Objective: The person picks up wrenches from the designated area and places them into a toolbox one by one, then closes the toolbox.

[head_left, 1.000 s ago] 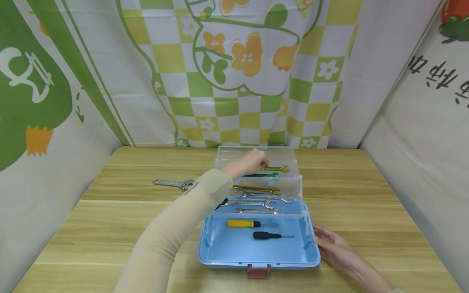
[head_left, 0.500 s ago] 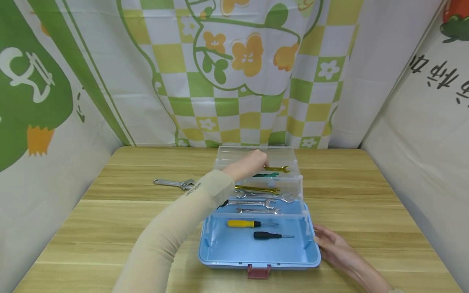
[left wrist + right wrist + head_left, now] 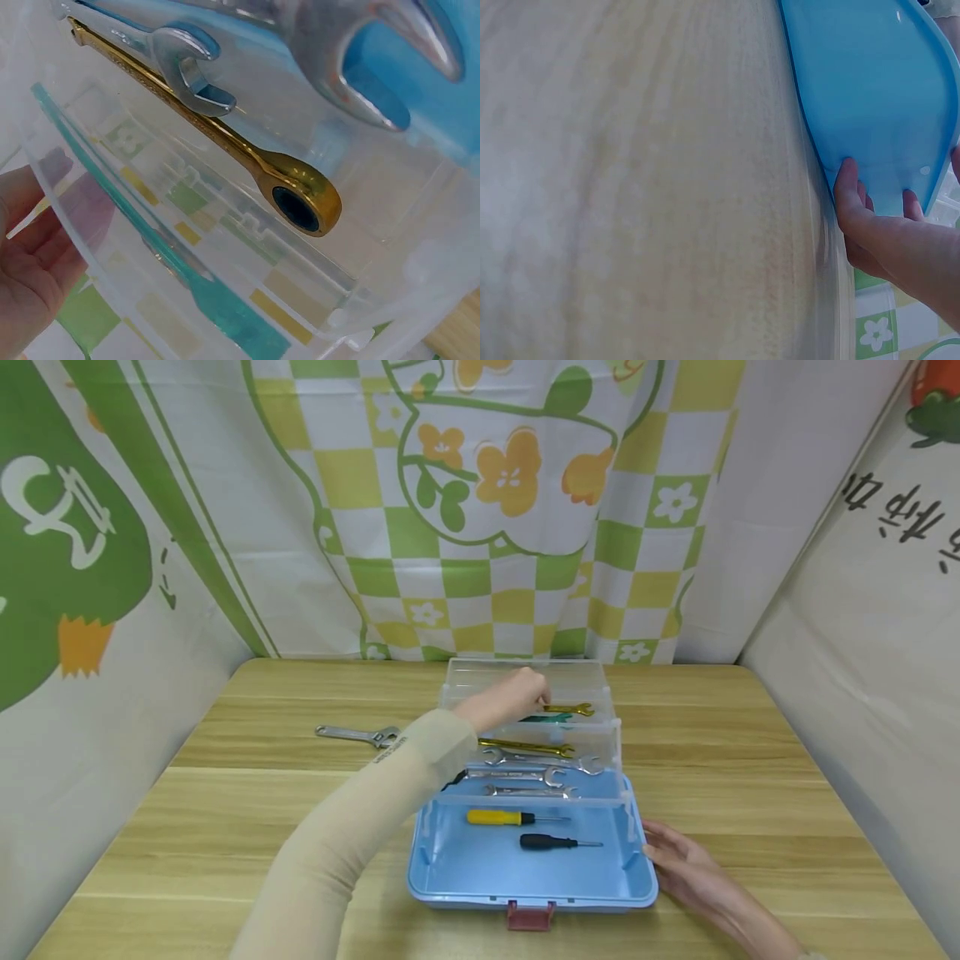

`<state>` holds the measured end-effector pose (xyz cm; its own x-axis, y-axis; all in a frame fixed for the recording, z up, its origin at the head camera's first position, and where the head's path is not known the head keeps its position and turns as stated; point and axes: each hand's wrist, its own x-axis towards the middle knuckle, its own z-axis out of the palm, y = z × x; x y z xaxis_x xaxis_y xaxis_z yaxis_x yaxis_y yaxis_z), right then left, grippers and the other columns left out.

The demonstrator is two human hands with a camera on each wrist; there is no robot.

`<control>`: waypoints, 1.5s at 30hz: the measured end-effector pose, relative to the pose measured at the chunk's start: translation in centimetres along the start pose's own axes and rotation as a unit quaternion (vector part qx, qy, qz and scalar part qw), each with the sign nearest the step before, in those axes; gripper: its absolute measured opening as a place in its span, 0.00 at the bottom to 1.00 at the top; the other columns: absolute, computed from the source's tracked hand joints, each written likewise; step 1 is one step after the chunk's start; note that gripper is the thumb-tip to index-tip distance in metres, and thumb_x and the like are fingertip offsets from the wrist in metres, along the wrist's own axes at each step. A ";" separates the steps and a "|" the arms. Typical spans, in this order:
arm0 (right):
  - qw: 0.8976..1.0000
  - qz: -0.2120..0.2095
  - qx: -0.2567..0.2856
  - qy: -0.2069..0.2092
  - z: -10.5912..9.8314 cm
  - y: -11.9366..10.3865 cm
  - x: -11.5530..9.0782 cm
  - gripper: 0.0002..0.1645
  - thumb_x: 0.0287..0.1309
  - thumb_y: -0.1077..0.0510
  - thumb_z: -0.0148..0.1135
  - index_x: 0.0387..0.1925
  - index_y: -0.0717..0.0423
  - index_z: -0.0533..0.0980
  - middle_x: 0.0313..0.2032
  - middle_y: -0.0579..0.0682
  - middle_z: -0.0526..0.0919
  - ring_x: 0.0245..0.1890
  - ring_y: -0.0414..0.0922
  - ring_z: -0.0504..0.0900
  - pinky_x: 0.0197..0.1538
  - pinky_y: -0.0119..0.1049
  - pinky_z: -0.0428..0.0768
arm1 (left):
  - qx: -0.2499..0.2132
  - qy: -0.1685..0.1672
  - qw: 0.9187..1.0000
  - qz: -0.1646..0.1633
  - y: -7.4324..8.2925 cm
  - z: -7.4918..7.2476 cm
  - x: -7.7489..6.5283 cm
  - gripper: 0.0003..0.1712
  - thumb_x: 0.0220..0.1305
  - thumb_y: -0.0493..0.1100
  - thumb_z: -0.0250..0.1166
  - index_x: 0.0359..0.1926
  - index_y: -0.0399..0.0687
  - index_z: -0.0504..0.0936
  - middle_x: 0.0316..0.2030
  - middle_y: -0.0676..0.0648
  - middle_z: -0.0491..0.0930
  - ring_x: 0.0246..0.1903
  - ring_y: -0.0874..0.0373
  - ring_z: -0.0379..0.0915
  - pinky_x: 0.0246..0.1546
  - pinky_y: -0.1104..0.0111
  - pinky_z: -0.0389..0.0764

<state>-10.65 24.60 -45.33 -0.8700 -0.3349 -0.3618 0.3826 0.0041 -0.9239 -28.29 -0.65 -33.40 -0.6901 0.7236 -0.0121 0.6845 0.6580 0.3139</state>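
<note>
Just below the middle of the head view, toward the right: a slim gold metal wrench with a forked end (image 3: 572, 709), at the rearmost tier of a clear plastic stepped tray (image 3: 585, 677), fork to the right. Cannot tell whether it touches the tier's floor. Long teal wrench (image 3: 555, 718) just in front of it.

Step in hand, as judged: handling this wrench at the tier. Best kept level, parallel to the teal one, lowered flat and let go only once the whole length is supported. Watch for knuckles catching the thin clear wall, or the hidden end snagging its neighbour.

Left hand (image 3: 517, 689): back upward, fingers bent down and closed together, apparently pinching the wrench's left end; fingertips partly hidden. Left wrist view shows part of the hand at the left edge, beyond the clear wall; grip itself unclear there.

Right hand (image 3: 678, 856): lower right of the head view, fingers extended and somewhat spread, touching the side of the light-blue plastic toolbox (image 3: 465, 881). Nothing enclosed. Light steadying pressure should suffice; a hard push could shift the box.
</note>
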 end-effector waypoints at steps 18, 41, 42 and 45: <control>1.000 0.005 -0.003 0.002 0.0 0.0 0.1 0.41 0.63 0.54 0.46 0.64 0.70 0.37 0.63 0.71 0.42 0.60 0.51 0.59 0.58 0.42 0.64 | -0.003 0.019 1.000 0.024 0.8 -2.4 -2.9 0.13 0.60 0.40 0.57 0.45 0.40 0.79 0.45 0.45 0.78 0.45 0.55 0.73 0.46 0.69 0.73; 1.000 -0.003 0.008 -0.002 0.0 0.1 0.0 0.41 0.63 0.55 0.46 0.64 0.70 0.37 0.63 0.70 0.45 0.57 0.45 0.63 0.58 0.42 0.65 | -0.029 0.155 0.986 0.056 -1.1 -2.6 -8.5 0.14 0.60 0.41 0.57 0.47 0.42 0.78 0.45 0.45 0.76 0.48 0.52 0.70 0.51 0.63 0.70; 1.000 -0.002 0.007 -0.001 0.1 0.1 0.0 0.41 0.63 0.55 0.46 0.64 0.70 0.37 0.63 0.70 0.45 0.57 0.45 0.63 0.58 0.42 0.65 | -0.032 0.158 0.985 0.054 -1.2 -2.5 -8.8 0.14 0.60 0.41 0.57 0.47 0.42 0.78 0.46 0.45 0.76 0.49 0.52 0.69 0.52 0.63 0.69; 1.000 0.001 0.006 0.003 0.1 0.1 0.0 0.41 0.63 0.54 0.47 0.64 0.69 0.37 0.63 0.70 0.45 0.58 0.46 0.62 0.58 0.42 0.65 | -0.039 0.168 0.984 0.045 -1.6 -2.5 -9.6 0.15 0.60 0.41 0.57 0.47 0.42 0.77 0.47 0.44 0.75 0.51 0.51 0.68 0.53 0.61 0.68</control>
<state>-10.61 24.51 -45.38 -0.8710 -0.3290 -0.3648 0.3886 -0.0073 -0.9214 -23.31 -9.18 -31.45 -0.6758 0.6592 0.3297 0.7348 0.5670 0.3723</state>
